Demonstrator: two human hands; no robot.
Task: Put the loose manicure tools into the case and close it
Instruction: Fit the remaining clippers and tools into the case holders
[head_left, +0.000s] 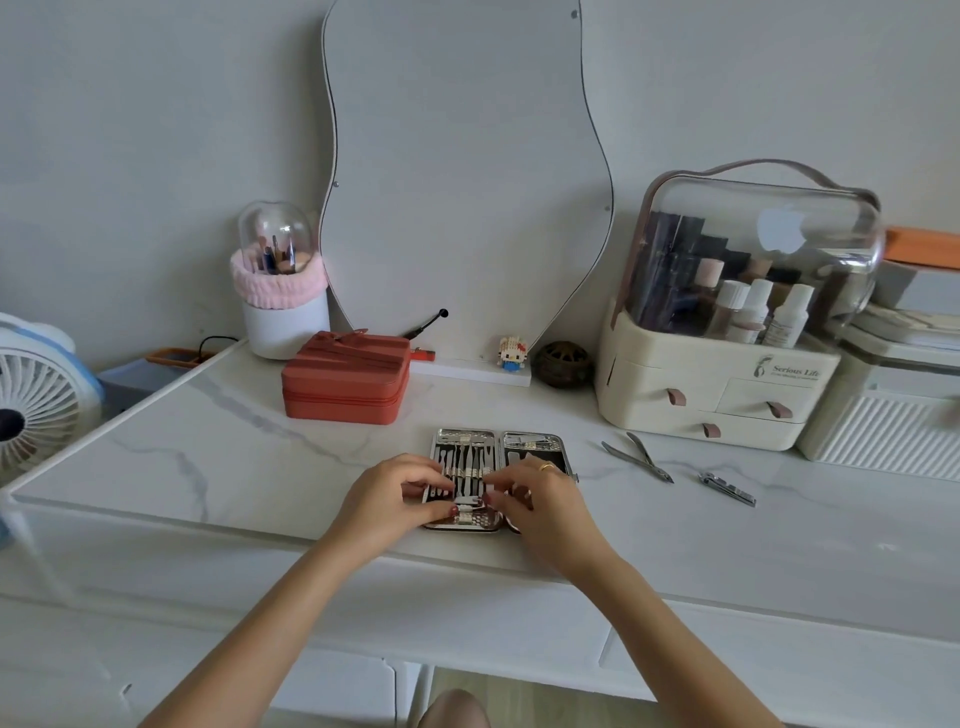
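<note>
A silver manicure case (540, 446) lies open near the front edge of the white marble table, with several metal tools held in straps in its left half. My left hand (387, 501) and my right hand (540, 501) meet over the case's near end, fingers curled, pinching a small metal tool (466, 501) between them at the lower left half. Loose cuticle nippers (638, 457) lie on the table to the right of the case. A nail clipper (727, 488) lies a little further right.
A red zipped box (345, 376) stands behind the case. A cream cosmetic organizer (727, 332) with a clear lid stands at the right. A brush holder (280, 291), a wavy mirror (462, 171), a small figurine (511, 353) and a fan (36, 395) line the back and left.
</note>
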